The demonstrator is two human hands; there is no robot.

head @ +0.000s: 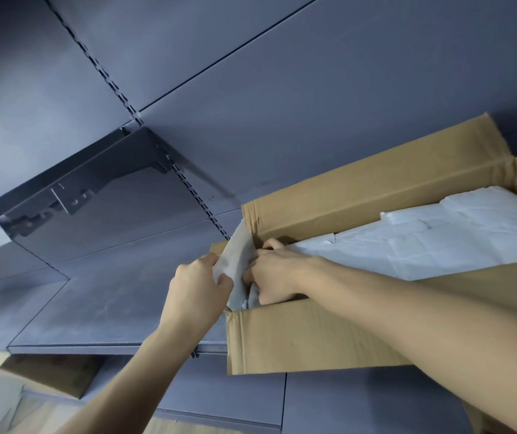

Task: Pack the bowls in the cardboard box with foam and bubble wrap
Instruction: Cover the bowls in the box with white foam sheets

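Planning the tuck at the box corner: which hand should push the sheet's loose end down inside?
Probably the right hand: its fingers are already inside the cardboard box corner. The left hand grips the white sheet outside the wall and can feed it.

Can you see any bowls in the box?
No, the cardboard box shows only white foam sheet on top, and both hands grip its end.

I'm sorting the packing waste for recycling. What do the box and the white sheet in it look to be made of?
Brown open-topped box: corrugated cardboard, matte, judging by its creased flaps and raw edges. Creased white sheet lying inside: probably thin foam wrap or paper, soft and matte with fold lines; the picture leaves it open. Both hands grip its corner.
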